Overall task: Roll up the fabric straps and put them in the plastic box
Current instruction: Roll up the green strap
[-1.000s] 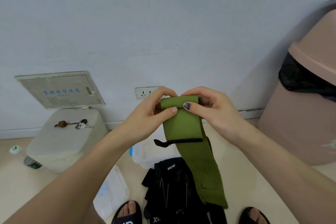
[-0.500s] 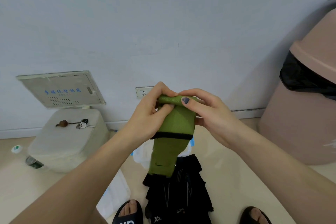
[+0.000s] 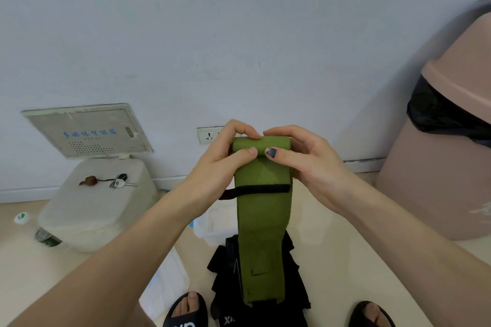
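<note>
Both hands, left and right, pinching strap roll, now squared and thicker than a second ago, tail hanging over box, unpacked.

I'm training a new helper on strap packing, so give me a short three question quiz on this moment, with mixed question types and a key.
1. True or false: the green strap is fully rolled.
2. Multiple choice: what lies on the floor under the hanging strap? A) black straps B) red towel C) shoes in a box
3. Fill in: the keys rest on the white ___.

Key
1. False: the left hand and right hand pinch a small roll at its top; the rest hangs.
2. A, the black straps.
3. Container.
</note>
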The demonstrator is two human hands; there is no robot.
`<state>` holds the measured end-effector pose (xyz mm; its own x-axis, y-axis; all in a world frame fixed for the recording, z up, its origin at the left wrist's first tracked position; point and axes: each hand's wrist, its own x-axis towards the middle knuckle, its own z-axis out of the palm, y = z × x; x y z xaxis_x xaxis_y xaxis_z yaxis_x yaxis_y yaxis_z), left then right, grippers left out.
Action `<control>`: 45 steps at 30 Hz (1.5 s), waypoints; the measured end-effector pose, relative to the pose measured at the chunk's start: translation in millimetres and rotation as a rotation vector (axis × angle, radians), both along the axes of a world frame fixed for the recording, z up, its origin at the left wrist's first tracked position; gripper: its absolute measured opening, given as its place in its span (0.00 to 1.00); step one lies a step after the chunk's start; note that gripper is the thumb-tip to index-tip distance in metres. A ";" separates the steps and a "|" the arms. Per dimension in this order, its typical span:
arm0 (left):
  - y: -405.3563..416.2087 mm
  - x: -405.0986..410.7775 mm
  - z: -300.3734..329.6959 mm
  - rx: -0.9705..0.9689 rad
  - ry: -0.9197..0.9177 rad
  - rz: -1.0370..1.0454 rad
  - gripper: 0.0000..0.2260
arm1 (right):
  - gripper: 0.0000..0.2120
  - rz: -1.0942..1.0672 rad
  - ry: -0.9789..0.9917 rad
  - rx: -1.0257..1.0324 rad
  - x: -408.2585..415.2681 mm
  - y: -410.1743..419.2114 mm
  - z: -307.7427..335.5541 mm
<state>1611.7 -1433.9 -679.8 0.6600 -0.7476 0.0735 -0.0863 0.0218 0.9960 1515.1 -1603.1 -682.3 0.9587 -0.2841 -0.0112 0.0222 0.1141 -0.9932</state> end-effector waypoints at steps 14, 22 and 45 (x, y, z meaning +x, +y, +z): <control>2.5 1.6 -0.9 0.047 0.014 -0.028 0.11 | 0.09 0.001 -0.068 -0.092 0.2 3.3 0.3; 4.3 -1.0 5.2 -0.030 -0.046 -0.024 0.10 | 0.12 0.014 0.026 -0.110 1.7 3.0 -5.0; 17.9 14.0 12.2 -0.079 0.262 -0.001 0.05 | 0.04 -0.166 -0.014 -0.031 3.9 0.6 -1.5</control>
<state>1625.7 -1416.0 -667.5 0.6637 -0.7468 -0.0415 0.1745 0.1006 0.9795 1519.0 -1602.5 -683.7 0.8988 -0.4383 0.0130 0.0520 0.0770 -0.9957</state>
